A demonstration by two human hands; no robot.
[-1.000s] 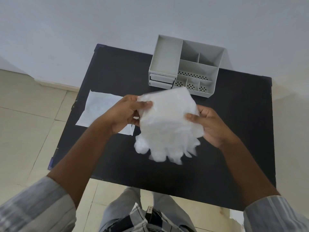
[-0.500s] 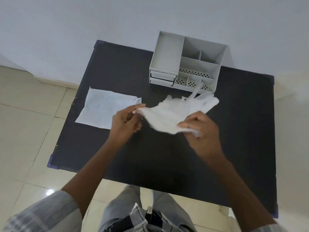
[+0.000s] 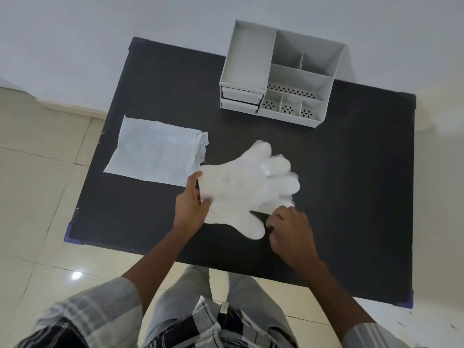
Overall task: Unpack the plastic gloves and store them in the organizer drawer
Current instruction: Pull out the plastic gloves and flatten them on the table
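A stack of thin white plastic gloves [image 3: 247,185] lies flat on the black table [image 3: 351,197], fingers spread toward the right and far side. My left hand [image 3: 192,205] pinches the cuff edge at the stack's left side. My right hand [image 3: 291,232] presses down on a lower finger of the gloves near the front right. The empty white packet [image 3: 155,153] lies flat to the left, its torn end beside the cuff. The grey organizer [image 3: 281,74] stands at the table's far edge, its two small drawers [image 3: 241,97] pushed in at its front left.
The table's left edge runs close to the packet, with tiled floor [image 3: 37,197] beyond. A white wall [image 3: 100,33] stands right behind the organizer. My lap and checked shirt fill the bottom of the view.
The gloves went from being held up in the air to spread flat on the table. Both hands came down with them and now rest at their edges.
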